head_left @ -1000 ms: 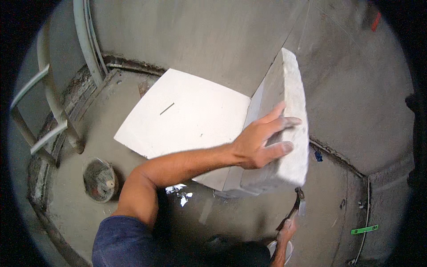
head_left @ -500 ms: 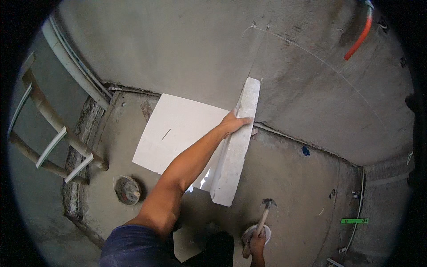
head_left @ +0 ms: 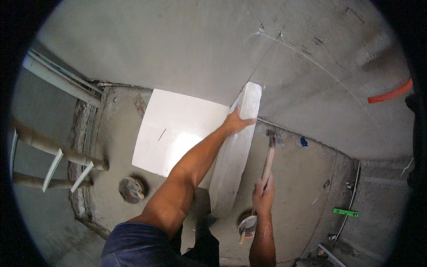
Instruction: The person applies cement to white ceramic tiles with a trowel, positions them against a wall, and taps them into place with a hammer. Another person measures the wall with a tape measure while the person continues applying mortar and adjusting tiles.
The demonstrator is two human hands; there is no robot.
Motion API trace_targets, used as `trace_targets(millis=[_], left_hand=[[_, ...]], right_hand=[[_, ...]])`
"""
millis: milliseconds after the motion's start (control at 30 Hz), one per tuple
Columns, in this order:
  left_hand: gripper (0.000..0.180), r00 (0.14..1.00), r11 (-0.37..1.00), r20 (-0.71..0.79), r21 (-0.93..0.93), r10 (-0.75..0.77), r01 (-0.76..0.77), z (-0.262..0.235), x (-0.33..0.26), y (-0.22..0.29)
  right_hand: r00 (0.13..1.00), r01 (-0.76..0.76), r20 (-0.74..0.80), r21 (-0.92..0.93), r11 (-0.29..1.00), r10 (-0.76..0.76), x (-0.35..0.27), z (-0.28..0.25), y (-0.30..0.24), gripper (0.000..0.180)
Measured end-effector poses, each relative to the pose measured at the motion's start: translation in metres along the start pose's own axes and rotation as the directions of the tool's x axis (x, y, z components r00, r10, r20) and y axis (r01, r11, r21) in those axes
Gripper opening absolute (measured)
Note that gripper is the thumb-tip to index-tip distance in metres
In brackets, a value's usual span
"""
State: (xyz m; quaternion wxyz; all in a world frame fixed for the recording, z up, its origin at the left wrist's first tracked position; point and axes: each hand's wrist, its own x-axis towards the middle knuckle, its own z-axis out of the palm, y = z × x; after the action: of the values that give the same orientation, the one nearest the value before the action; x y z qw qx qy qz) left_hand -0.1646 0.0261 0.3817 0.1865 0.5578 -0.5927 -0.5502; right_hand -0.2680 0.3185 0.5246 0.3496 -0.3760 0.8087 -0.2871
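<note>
My left hand (head_left: pixel 235 123) grips the upper part of a long white block (head_left: pixel 231 164), its thumb lying over the block's edge. The block's far end meets the grey wall, and its near end reaches toward my legs. In my right hand (head_left: pixel 264 196) is a hammer (head_left: pixel 268 162) with a wooden handle, fingers wrapped round it. Its dark head (head_left: pixel 272 132) is raised to the right of the block, apart from it as far as I can see. A broad white panel (head_left: pixel 153 129) with a short dark slit lies left of the block, partly behind my left forearm.
A bucket (head_left: pixel 132 190) stands at left, and a small pail (head_left: pixel 248 224) with a wooden-handled tool sits below my right hand. Pipes (head_left: pixel 62 153) rise at left. A green level (head_left: pixel 345 212) is by the right wall; an orange tube (head_left: pixel 390 91) hangs upper right.
My right hand has lifted the hammer up and away from the pail, toward the block's right side. My left hand stays on the block. The view has shifted slightly.
</note>
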Motion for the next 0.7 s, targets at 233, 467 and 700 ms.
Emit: trace_targets(millis=[233, 467, 700], left_hand=[[0.126, 0.989, 0.999, 0.145, -0.047, 0.024, -0.018, -0.012, 0.003, 0.003], [0.129, 0.982, 0.999, 0.185, -0.028, -0.036, 0.042, -0.013, 0.004, 0.006], [0.116, 0.989, 1.000, 0.144, -0.018, 0.019, -0.017, -0.010, 0.004, 0.005]], right_hand=[[0.991, 0.133, -0.012, -0.108, 0.985, -0.135, 0.093, 0.024, -0.073, 0.044], [0.942, 0.317, -0.057, -0.170, 0.933, -0.330, 0.149, 0.032, -0.088, 0.052], [0.996, 0.049, 0.085, -0.417, 0.907, -0.015, 0.176, 0.043, -0.104, 0.056]])
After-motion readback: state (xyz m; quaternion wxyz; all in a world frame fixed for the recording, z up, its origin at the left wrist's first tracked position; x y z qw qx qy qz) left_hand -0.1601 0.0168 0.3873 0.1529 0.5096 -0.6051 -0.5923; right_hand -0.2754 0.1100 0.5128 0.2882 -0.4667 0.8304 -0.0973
